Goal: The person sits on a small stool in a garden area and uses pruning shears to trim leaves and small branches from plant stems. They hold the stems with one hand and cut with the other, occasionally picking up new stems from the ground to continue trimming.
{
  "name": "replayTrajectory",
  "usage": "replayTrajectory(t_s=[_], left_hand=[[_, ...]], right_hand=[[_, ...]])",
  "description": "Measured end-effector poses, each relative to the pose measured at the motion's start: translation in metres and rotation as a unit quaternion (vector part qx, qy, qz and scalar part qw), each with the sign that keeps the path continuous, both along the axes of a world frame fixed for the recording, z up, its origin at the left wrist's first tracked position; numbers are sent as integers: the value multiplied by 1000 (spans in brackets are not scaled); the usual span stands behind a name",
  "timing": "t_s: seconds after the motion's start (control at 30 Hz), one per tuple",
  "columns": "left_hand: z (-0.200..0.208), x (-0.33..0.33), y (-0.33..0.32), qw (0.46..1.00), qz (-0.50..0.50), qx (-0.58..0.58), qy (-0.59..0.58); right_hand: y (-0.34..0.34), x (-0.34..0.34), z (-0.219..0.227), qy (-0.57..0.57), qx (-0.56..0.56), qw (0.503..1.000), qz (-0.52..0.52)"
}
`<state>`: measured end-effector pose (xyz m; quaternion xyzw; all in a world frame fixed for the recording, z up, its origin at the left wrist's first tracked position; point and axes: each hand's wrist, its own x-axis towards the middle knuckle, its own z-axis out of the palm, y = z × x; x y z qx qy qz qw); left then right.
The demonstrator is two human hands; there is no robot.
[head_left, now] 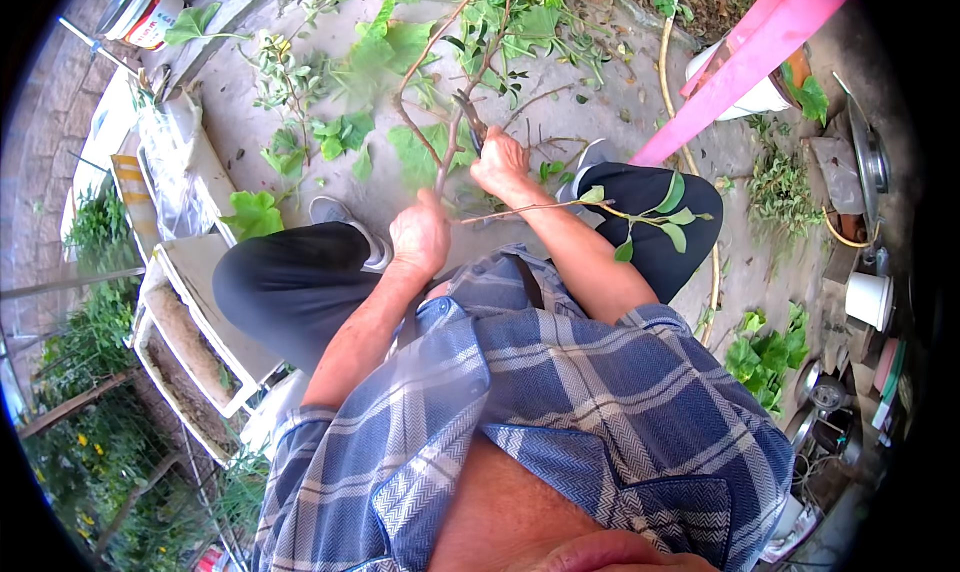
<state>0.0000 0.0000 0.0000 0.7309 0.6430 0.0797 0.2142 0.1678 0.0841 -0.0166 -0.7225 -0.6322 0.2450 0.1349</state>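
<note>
My left hand (pixel 420 234) is closed around the lower end of a forked brown branch (pixel 448 157). Its stems spread upward and away from me, with green leaves toward the far end. A thin side twig (pixel 530 210) runs from near this hand across my right forearm, with a few leaves (pixel 672 212) over my right knee. Just above and to the right, my right hand (pixel 500 162) grips dark pruning shears (pixel 468 112), whose blades lie against the branch. Whether the blades are apart cannot be made out. My fingers hide most of the handles.
Cut leaves and twigs (pixel 410 47) litter the concrete. White planter boxes (pixel 205 342) with soil stand at left, a white bucket (pixel 150 17) at far left. A pink strip (pixel 730 62) slants at upper right near a pale hose (pixel 668 62). Pots and a white tub (pixel 868 300) sit right.
</note>
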Motion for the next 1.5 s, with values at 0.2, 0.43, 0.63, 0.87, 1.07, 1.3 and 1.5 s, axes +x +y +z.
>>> replayTrajectory(t_s=[0.2,0.43,0.63,0.87,1.07,1.3,1.5], left_hand=[[-16,5,2,1000,-5,-27,13],[-28,3,9,997,4,-50,64],[-11,-4,14,997,32,-43,60],[1,-7,15,997,70,-39,-19],[-32,-18,29,871,181,-133,-437],[18,-19,33,592,228,-301,-712],[24,-19,27,543,188,-314,-756]], right_hand=[[-5,9,-46,14,-29,999,-2],[-21,14,-68,42,-58,997,-36],[-13,34,-58,49,-55,997,-36],[-2,34,-28,98,-26,995,-20],[-19,23,-25,144,-108,984,-11],[-24,20,1,646,-280,707,-68],[-17,9,20,689,-282,667,-44]])
